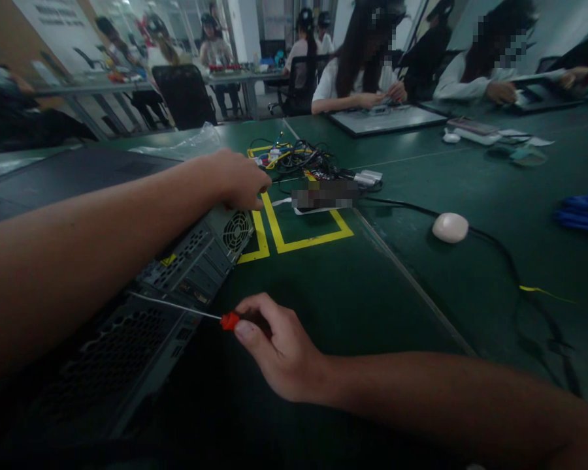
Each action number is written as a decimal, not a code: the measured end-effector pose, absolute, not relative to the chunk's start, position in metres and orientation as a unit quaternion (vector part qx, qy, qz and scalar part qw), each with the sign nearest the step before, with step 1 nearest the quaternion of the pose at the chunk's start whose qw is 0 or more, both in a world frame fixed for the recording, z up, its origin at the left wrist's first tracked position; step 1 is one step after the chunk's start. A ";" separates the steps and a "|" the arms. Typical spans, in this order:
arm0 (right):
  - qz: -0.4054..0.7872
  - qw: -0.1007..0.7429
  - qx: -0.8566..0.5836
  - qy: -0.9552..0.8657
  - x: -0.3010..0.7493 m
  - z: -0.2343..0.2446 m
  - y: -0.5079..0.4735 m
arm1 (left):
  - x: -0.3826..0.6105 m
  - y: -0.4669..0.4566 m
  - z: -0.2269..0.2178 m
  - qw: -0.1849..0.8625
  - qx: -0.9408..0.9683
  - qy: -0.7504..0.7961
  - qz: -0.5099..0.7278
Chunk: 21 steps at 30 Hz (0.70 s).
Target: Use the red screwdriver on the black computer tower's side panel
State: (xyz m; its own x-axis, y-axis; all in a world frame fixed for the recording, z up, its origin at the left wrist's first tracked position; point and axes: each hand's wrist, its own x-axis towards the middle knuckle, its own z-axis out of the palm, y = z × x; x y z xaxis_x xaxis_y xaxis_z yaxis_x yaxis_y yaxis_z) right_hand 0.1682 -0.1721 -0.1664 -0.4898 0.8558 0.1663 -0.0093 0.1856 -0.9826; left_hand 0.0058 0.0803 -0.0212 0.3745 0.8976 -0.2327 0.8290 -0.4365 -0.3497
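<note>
A dark computer case [210,251] lies on the left of the table, its rear panel with vents and a round fan grille facing me. My left hand [242,179] is at the far corner of this case, fingers curled down on it. A small red patch shows beneath that hand; I cannot make out what it is. In my right hand [287,346] is a screwdriver [229,320] with a red handle, gripped between thumb and fingers. Its long thin shaft points left across the rear panel. My left forearm passes above the case and hides part of it.
A tangle of cables [308,158] lies beyond the case, near yellow tape [313,243] on the green table [382,313]. A white mouse-like object [450,228] sits by a black cable. Blue cloth-like material [583,215] is at right. People work across the table.
</note>
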 end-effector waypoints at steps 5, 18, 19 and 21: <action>0.565 0.369 -0.343 -0.653 0.169 -0.163 -0.173 | 0.010 0.079 -0.020 0.086 -0.828 -0.520 0.191; 0.544 0.395 -0.344 -0.656 0.171 -0.167 -0.171 | 0.019 0.066 -0.015 0.072 -0.830 -0.526 0.169; 0.544 0.395 -0.347 -0.654 0.171 -0.167 -0.172 | 0.020 0.066 -0.015 0.071 -0.833 -0.524 0.165; 0.545 0.393 -0.353 -0.651 0.171 -0.167 -0.172 | 0.021 0.066 -0.015 0.079 -0.834 -0.520 0.169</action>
State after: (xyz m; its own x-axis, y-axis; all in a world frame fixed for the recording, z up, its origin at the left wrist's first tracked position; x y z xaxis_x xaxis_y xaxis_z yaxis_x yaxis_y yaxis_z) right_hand 0.1714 -0.1723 -0.1667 -0.4426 0.8876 0.1277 0.0311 0.1576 -0.9870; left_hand 0.0208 0.0660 -0.0149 0.4032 0.8932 -0.1990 0.8398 -0.4476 -0.3072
